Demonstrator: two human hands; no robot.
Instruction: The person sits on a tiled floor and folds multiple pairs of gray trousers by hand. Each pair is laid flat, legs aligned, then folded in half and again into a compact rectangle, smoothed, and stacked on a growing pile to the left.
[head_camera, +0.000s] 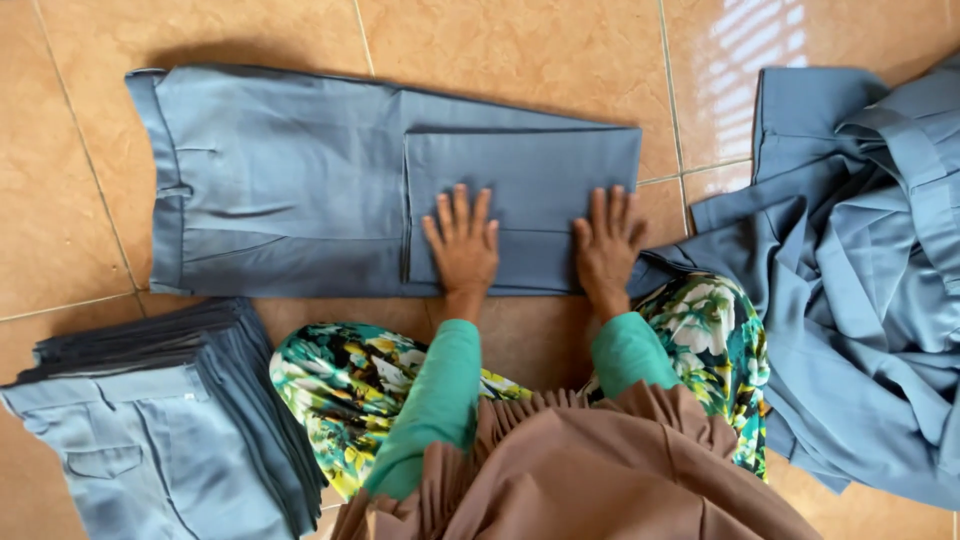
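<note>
In the head view, a pair of grey-blue trousers (300, 180) is lying flat on the tan floor tiles (520, 50), stretching across the upper middle of the frame with the waistband at the upper left and the legs folded back over themselves toward the centre. The left hand (463, 245) is pressing palm-down on the folded leg section, fingers spread apart and flat, gripping nothing. The right hand (607, 243) is lying just beside it to the right, near the folded edge, likewise flat with fingers splayed. Both green sleeves (440, 390) are reaching up from the lower centre. A stack of folded trousers (170, 420) is sitting at the lower left. A loose heap of unfolded grey-blue trousers (860, 270) is filling the right side.
</note>
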